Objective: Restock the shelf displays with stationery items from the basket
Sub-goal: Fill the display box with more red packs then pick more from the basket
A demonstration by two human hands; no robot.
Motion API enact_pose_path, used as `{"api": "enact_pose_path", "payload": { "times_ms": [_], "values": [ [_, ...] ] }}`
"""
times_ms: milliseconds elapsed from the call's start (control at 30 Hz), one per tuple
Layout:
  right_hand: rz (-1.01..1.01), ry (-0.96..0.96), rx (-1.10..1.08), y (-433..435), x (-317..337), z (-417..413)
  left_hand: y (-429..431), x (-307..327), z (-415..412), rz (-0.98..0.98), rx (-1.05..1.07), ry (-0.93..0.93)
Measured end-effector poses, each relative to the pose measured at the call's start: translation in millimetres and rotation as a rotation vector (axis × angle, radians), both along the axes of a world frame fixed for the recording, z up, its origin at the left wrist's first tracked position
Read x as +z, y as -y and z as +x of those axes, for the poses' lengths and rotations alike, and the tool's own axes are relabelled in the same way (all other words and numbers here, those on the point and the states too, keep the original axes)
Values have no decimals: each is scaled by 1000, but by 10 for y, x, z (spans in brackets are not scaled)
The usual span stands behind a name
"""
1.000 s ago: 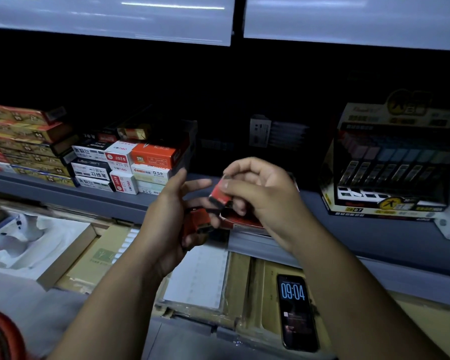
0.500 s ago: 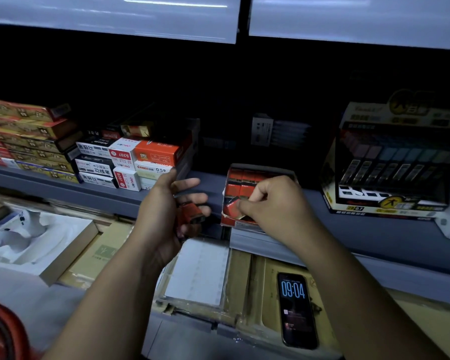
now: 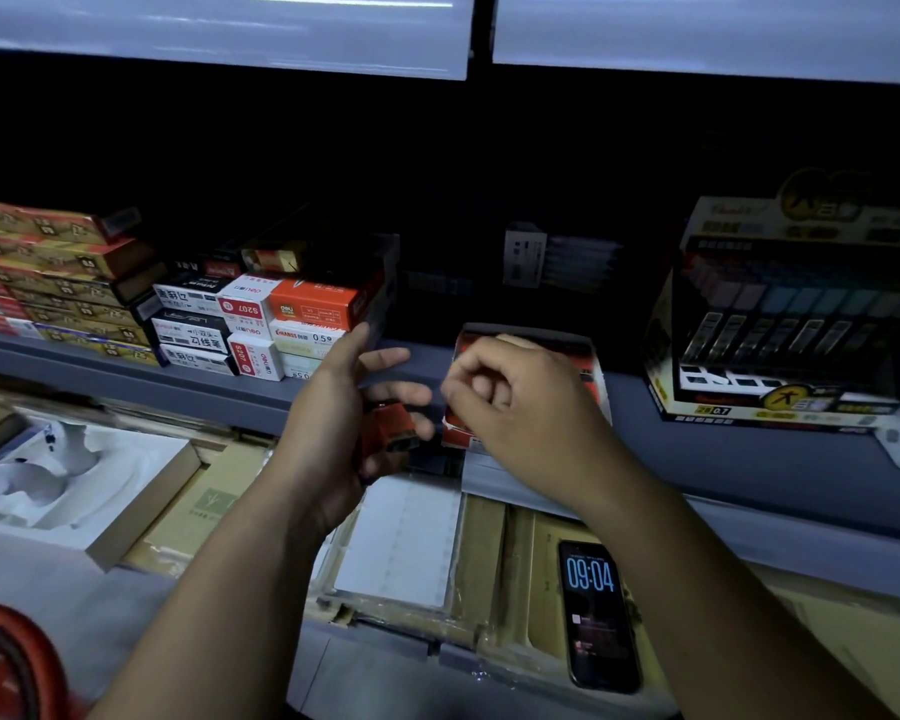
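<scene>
My left hand [image 3: 333, 418] holds a few small red boxes [image 3: 388, 436] against its palm, thumb up and fingers spread, just in front of the grey shelf [image 3: 749, 454]. My right hand [image 3: 520, 407] hovers in front of an open display tray [image 3: 591, 356] of the same red boxes on that shelf. Its fingers are curled against the thumb, and no item shows between them. The hand hides most of the tray. A red basket [image 3: 6, 662] shows at the bottom left corner.
Stacked pen refill boxes [image 3: 261, 324] stand on the shelf left of the tray, and a large pen display [image 3: 780, 324] to its right. Below lie a white foam-lined box [image 3: 63, 485], flat cardboard packs and a phone [image 3: 596, 610] reading 09:04.
My right hand carried a red box from the left hand into the tray, let it go, and has drawn back a little toward the left hand. The left hand stayed put.
</scene>
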State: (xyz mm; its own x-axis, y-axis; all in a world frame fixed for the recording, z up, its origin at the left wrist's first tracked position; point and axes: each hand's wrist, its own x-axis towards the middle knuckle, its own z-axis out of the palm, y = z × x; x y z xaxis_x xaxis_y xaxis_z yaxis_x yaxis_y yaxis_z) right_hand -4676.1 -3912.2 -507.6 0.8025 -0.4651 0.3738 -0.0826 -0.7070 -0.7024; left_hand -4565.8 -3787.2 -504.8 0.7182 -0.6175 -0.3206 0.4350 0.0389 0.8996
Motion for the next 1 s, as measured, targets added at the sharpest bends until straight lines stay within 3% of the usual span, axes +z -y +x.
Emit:
{"api": "enact_pose_path", "payload": {
  "times_ms": [67,267,533,833,900,1000],
  "values": [
    [35,29,101,-59,36,14,2,4,-11,-4,-38,21],
    [111,-175,229,-102,-12,40,-23,13,-29,-51,-129,32],
    [210,-144,273,-125,106,10,-34,30,-23,-166,-161,-65],
    [670,158,155,-12,179,-7,-19,15,57,-186,60,-206],
    [683,193,56,75,212,-53,-34,9,87,-183,94,-226],
    [535,64,-83,241,183,-129,-45,3,115,-263,105,-286]
  ]
}}
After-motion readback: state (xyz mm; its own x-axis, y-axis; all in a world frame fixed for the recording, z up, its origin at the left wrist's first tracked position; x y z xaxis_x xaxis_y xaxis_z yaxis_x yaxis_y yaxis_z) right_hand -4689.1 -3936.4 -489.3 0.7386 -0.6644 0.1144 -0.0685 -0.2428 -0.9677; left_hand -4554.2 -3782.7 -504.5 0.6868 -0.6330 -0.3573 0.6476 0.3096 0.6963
